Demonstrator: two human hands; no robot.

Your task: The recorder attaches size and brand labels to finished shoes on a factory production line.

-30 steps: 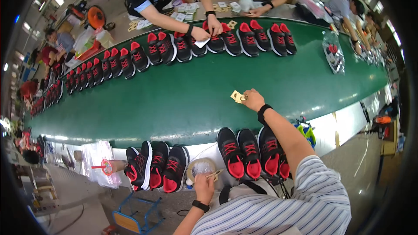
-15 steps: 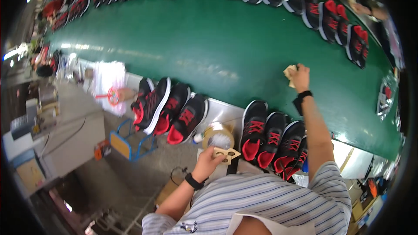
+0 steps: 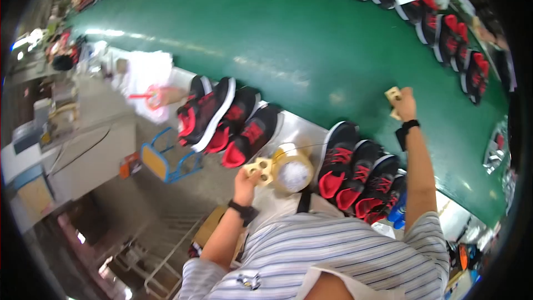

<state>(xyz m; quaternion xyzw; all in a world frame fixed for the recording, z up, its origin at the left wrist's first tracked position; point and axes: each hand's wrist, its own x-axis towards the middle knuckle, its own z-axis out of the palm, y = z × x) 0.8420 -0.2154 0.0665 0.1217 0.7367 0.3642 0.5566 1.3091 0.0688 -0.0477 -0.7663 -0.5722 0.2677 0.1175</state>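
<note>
In the closed pinch of the left hand (image 3: 244, 186), in the head view, a pale holed card (image 3: 264, 170): probably light, thin, fairly stiff, liable to crease at the holes, best held by a solid edge. Juts past the grip toward the tan roll (image 3: 281, 173). In the right hand (image 3: 407, 104), pinched likewise, a second pale card (image 3: 392, 95), perhaps more than one, poking out left of the grip, over the green table (image 3: 333, 72).

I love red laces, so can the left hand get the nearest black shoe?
Probably yes: the left hand is near that shoe with nothing seen between them, though it holds a yellowish holed piece.
</note>
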